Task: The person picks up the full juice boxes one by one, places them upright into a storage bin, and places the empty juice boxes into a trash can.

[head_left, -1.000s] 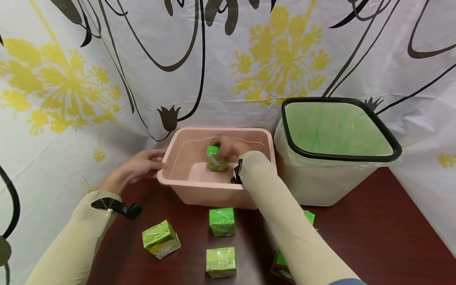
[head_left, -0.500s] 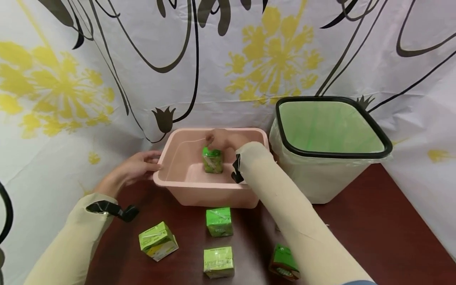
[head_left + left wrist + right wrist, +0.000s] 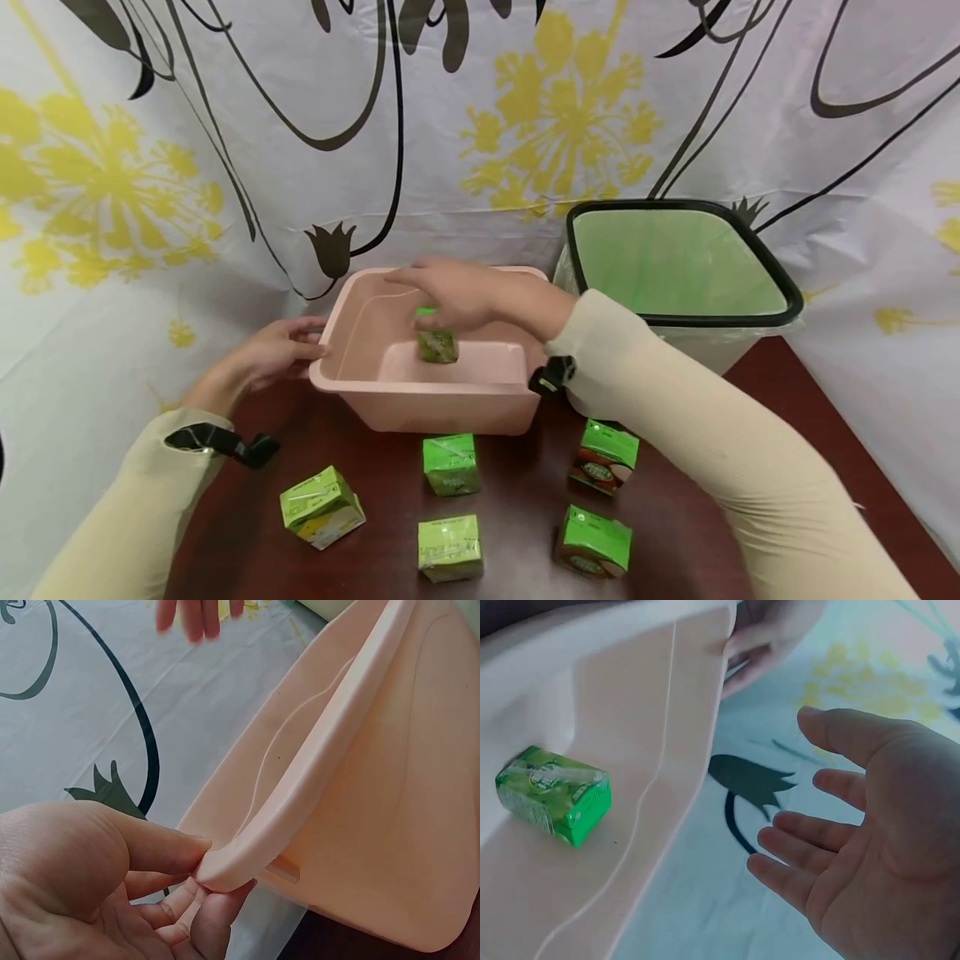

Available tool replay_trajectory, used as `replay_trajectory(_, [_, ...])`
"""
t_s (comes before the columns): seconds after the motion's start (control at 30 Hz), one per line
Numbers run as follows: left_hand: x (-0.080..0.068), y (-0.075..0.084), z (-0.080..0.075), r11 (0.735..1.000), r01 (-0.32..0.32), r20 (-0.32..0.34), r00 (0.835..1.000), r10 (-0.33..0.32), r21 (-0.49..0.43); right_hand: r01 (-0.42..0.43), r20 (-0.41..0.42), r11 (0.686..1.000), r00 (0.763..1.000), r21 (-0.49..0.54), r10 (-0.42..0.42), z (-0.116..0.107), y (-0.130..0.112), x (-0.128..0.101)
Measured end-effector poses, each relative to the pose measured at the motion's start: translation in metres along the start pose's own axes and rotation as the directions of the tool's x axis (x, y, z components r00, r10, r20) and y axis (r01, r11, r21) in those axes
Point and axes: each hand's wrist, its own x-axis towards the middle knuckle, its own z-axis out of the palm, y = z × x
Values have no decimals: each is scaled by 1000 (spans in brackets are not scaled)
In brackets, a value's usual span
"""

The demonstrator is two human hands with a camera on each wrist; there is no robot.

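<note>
A pink plastic tub [image 3: 420, 404] [image 3: 360, 825] [image 3: 592, 682] stands at the back of the dark red table. One green carton [image 3: 437, 343] [image 3: 553, 793] lies on the tub's floor. My right hand [image 3: 450, 292] [image 3: 855, 840] hovers above the tub with its fingers spread and holds nothing. My left hand [image 3: 281, 354] [image 3: 161, 892] holds the tub's left corner, thumb on top of the rim and fingers underneath.
Several green cartons lie on the table [image 3: 750, 400] in front of the tub: one at the left [image 3: 321, 507], two in the middle [image 3: 451, 463] [image 3: 449, 547], two at the right [image 3: 603, 457] [image 3: 594, 542]. A black-rimmed bin [image 3: 678, 267] with a green liner stands to the right. A flowered sheet [image 3: 225, 150] hangs behind.
My right hand has let go of the green carton in the tub and risen above it, fingers opening. My left hand has stayed on the tub's corner.
</note>
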Motion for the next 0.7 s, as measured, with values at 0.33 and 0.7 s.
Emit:
replay_trajectory(0.33, [-3, -1, -5, 1000, -2, 14, 1000, 2, -19, 208, -177, 978, 962, -6, -206, 22, -9, -92])
replay_trajectory(0.7, [1, -2, -2, 1000, -6, 28, 1000, 7, -22, 28, -214, 998, 977, 53, -16, 54, 3, -193])
